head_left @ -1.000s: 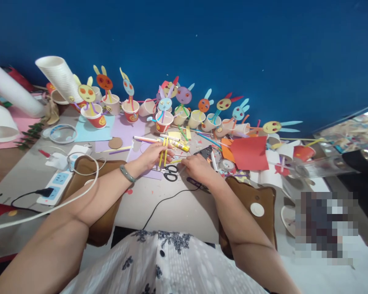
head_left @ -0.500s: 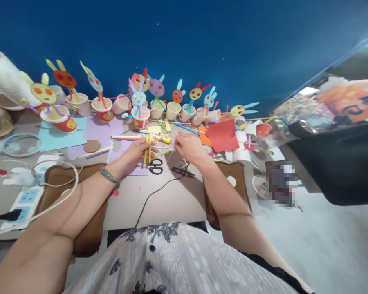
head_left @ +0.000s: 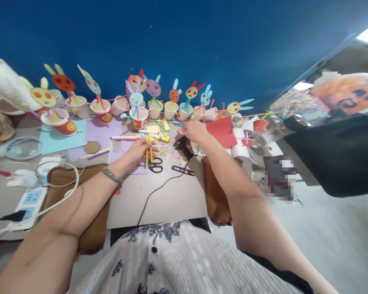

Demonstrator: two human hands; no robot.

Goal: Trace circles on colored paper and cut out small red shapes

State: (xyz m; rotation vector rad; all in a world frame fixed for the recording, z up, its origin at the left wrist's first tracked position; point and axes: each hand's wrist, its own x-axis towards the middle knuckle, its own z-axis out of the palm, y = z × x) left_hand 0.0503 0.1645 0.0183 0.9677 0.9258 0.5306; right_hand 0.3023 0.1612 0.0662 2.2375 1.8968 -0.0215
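Observation:
My left hand (head_left: 136,152) is closed round a few yellow pipe cleaners (head_left: 149,156), which stand crosswise between thumb and fingers. A yellow glue stick (head_left: 161,138) lies just beyond its fingertips. My right hand (head_left: 196,131) reaches further back, fingers bent together at the ends of thin blue sticks (head_left: 180,124); whether it grips one is hidden. Below that hand a black hot glue gun (head_left: 185,148) rests on the table, its cord running towards me. Black-handled scissors (head_left: 155,165) and purple thread snips (head_left: 183,170) lie between my forearms.
Paper cups (head_left: 139,117) with rabbit-faced paper figures line the blue wall. Red paper (head_left: 220,132) and white rolls (head_left: 241,149) lie to the right. A stack of cups (head_left: 6,79), a power strip (head_left: 30,204) and looped white cable (head_left: 77,179) are at left.
My right hand has moved back and right, from near the glue stick to the blue sticks, uncovering the glue gun. My left hand stays in place with the yellow pipe cleaners.

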